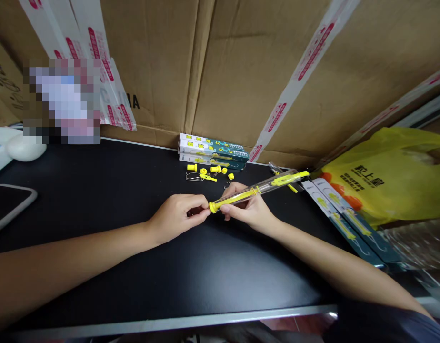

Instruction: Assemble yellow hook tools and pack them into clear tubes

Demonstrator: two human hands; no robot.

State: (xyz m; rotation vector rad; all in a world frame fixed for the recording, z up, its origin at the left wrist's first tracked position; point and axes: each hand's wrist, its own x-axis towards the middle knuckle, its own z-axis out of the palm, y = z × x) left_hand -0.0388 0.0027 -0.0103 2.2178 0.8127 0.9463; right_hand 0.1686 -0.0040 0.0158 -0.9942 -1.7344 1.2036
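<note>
My right hand (pixel 250 207) is wrapped round a clear tubular spring scale (pixel 257 190) with yellow inner parts, tilted up to the right above the black table. At its lower left end, the fingers of my left hand (pixel 180 212) pinch the yellow end cap (pixel 213 207). Just behind my hands lie several loose yellow plastic pieces (pixel 215 169), a bent metal wire hook (pixel 194 176) and a small yellow slider-like part (pixel 208 177). More clear and yellow parts (pixel 292 187) show partly behind the far end of the tube.
Printed spring-scale boxes (pixel 213 150) are stacked against the cardboard wall (pixel 234 71). Other flat boxes (pixel 343 224) lie at the right, beside a yellow plastic bag (pixel 380 176). A phone (pixel 9 205) and a white object (pixel 25 146) are at the left.
</note>
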